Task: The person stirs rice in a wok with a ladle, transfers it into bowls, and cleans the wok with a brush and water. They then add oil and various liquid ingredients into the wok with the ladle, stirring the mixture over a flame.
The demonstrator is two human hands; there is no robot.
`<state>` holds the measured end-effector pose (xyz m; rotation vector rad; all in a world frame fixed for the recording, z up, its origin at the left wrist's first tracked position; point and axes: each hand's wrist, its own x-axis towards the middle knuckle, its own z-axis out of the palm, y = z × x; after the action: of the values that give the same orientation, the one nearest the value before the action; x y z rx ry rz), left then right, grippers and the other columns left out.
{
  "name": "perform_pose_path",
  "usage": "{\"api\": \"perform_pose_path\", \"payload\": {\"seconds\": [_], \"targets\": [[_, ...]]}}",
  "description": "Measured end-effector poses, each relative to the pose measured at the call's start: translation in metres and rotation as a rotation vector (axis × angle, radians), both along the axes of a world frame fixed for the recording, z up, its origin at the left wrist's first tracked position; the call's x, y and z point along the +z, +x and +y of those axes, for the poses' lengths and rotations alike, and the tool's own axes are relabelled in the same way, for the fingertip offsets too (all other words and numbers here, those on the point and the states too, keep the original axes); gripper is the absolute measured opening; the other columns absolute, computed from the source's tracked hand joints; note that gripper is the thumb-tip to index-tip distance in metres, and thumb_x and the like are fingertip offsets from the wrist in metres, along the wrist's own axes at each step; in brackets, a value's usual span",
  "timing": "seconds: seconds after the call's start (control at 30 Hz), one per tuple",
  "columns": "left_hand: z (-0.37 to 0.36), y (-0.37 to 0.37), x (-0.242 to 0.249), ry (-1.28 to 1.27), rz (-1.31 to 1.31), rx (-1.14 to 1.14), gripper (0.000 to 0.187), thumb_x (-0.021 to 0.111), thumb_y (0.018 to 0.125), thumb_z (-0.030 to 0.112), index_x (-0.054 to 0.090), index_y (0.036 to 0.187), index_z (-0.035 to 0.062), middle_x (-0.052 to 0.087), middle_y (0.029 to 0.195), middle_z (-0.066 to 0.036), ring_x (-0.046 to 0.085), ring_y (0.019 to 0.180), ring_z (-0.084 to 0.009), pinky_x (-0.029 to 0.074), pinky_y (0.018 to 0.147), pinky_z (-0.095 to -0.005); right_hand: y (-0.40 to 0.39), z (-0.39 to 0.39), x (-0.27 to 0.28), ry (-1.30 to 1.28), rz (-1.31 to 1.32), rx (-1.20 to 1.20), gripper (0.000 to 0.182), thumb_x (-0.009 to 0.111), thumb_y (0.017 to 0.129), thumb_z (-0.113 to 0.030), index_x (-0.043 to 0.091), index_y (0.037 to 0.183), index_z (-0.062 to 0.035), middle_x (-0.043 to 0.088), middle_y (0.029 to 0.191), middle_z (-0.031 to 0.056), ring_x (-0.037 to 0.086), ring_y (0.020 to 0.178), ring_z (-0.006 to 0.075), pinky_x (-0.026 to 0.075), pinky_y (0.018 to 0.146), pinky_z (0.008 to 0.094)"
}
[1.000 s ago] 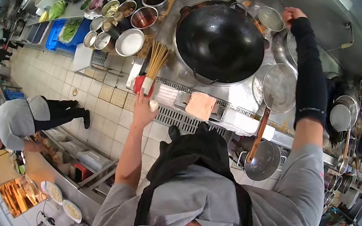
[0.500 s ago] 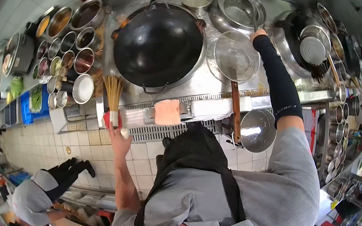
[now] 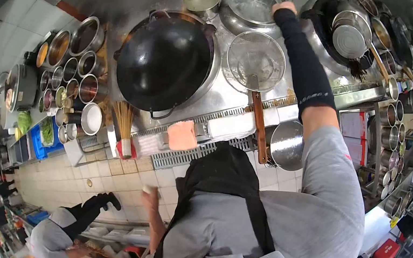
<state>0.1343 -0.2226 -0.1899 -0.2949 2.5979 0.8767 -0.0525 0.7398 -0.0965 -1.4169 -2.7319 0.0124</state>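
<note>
My right hand (image 3: 285, 5), at the end of a black sleeve, is closed round a thin metal handle beside the steel basin (image 3: 254, 8) at the top; the tool's far end is blurred. A round strainer (image 3: 256, 61) with a wooden handle lies just below that hand. My left hand (image 3: 151, 196) hangs over the tiled floor near my body, blurred and closed, with something small and pale at its fingers. A bamboo brush (image 3: 123, 119) stands in a red holder above it. The black wok (image 3: 164, 64) sits on the stove, touched by neither hand.
Several metal seasoning pots (image 3: 88, 88) stand at the left. A folded pink cloth (image 3: 182, 136) lies on the stove's front edge, near a hanging steel bowl (image 3: 287, 145). Stacked pans (image 3: 349, 41) are at the upper right. Another person (image 3: 51, 237) is at the lower left.
My left hand has left the brush and drawn back towards my body. My right hand has shifted slightly up and left with its handle. The whole view has turned a little.
</note>
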Motion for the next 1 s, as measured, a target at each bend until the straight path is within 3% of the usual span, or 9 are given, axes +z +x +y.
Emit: {"api": "perform_pose_path", "payload": {"seconds": [0.13, 0.27, 0.43, 0.53, 0.63, 0.7, 0.83, 0.97, 1.0], "targets": [[-0.025, 0.082, -0.037, -0.264, -0.174, 0.048, 0.049, 0.077, 0.076, 0.041, 0.070, 0.096, -0.0035, 0.072, 0.088, -0.019, 0.071, 0.083, -0.0327, 0.054, 0.075, -0.0442, 0.083, -0.091, 0.043, -0.188, 0.424, -0.221, 0.036, 0.062, 0.084, -0.025, 0.068, 0.104, 0.0040, 0.069, 0.107, 0.0291, 0.066, 0.107, 0.0430, 0.053, 0.093, 0.0459], [-0.037, 0.114, -0.037, -0.356, -0.400, -0.065, 0.049, 0.076, 0.078, 0.039, 0.070, 0.099, -0.0042, 0.072, 0.090, -0.019, 0.071, 0.084, -0.0322, 0.054, 0.076, -0.0436, 0.088, -0.093, 0.028, -0.253, 0.008, 0.104, 0.029, 0.069, 0.078, -0.024, 0.075, 0.092, 0.0011, 0.072, 0.100, 0.0255, 0.069, 0.102, 0.0418, 0.056, 0.086, 0.0461], [-0.031, 0.092, -0.027, -0.356, -0.452, -0.191, 0.048, 0.075, 0.080, 0.038, 0.069, 0.102, -0.0049, 0.072, 0.093, -0.020, 0.071, 0.086, -0.0317, 0.054, 0.077, -0.0429, 0.083, -0.044, -0.013, -2.303, 0.992, -0.325, 0.026, 0.059, 0.092, -0.012, 0.060, 0.100, 0.0122, 0.056, 0.068, 0.0113, 0.056, 0.056, 0.0235, 0.047, 0.050, 0.0310], [-0.009, 0.053, -0.023, -0.247, -0.404, -0.235, 0.048, 0.074, 0.082, 0.037, 0.069, 0.104, -0.0054, 0.072, 0.095, -0.020, 0.071, 0.087, -0.0313, 0.054, 0.077, -0.0425, 0.116, -0.073, -0.011, -2.579, 1.559, -0.432, 0.028, 0.049, 0.100, -0.007, 0.041, 0.113, 0.0163, 0.043, 0.067, 0.0027, 0.043, 0.044, 0.0101, 0.037, 0.038, 0.0210], [0.051, 0.013, -0.001, 0.128, -0.373, -0.159, 0.048, 0.073, 0.083, 0.036, 0.068, 0.106, -0.0059, 0.072, 0.097, -0.020, 0.071, 0.088, -0.0310, 0.054, 0.078, -0.0421, 0.149, -0.093, -0.018, -2.616, 1.695, -0.307, 0.036, 0.049, 0.101, -0.007, 0.038, 0.125, 0.0164, 0.049, 0.077, 0.0061, 0.045, 0.046, 0.0078, 0.035, 0.037, 0.0227], [0.161, 0.001, 0.078, 0.507, -0.410, -0.051, 0.048, 0.066, 0.092, 0.032, 0.062, 0.122, -0.0057, 0.070, 0.108, -0.019, 0.071, 0.094, -0.0315, 0.056, 0.080, -0.0415, 0.167, -0.095, 0.012, -2.473, 1.700, -0.222, 0.026, 0.049, 0.101, -0.009, 0.042, 0.116, 0.0112, 0.048, 0.073, 0.0045, 0.043, 0.045, 0.0070, 0.035, 0.037, 0.0219], [0.287, -0.011, 0.066, 1.102, -1.039, -0.138, 0.055, 0.053, 0.102, 0.030, 0.043, 0.143, -0.0046, 0.058, 0.137, -0.018, 0.059, 0.122, -0.0385, 0.052, 0.100, -0.0524, 0.185, -0.061, 0.065, -2.202, 1.578, -0.054, 0.020, 0.049, 0.102, -0.011, 0.048, 0.111, 0.0072, 0.048, 0.069, 0.0001, 0.040, 0.044, 0.0044, 0.032, 0.036, 0.0197], [0.392, 0.027, 0.039, 1.136, -1.377, -0.266, 0.063, 0.043, 0.104, 0.048, 0.033, 0.154, 0.0106, 0.044, 0.151, -0.015, 0.047, 0.135, -0.0397, 0.039, 0.107, -0.0659, 0.198, -0.020, 0.104, -1.946, 1.436, -0.073, 0.020, 0.047, 0.105, -0.016, 0.049, 0.097, 0.0021, 0.043, 0.064, -0.0035, 0.035, 0.043, 0.0032, 0.032, 0.037, 0.0186], [0.408, 0.039, 0.025, 1.116, -1.393, -0.255, 0.063, 0.046, 0.102, 0.052, 0.039, 0.150, 0.0118, 0.051, 0.143, -0.013, 0.048, 0.134, -0.0367, 0.040, 0.105, -0.0673, 0.192, 0.016, 0.080, -1.953, 1.436, -0.111, 0.020, 0.048, 0.104, -0.013, 0.053, 0.090, -0.0003, 0.045, 0.060, -0.0030, 0.037, 0.043, 0.0036, 0.033, 0.037, 0.0183]]}}
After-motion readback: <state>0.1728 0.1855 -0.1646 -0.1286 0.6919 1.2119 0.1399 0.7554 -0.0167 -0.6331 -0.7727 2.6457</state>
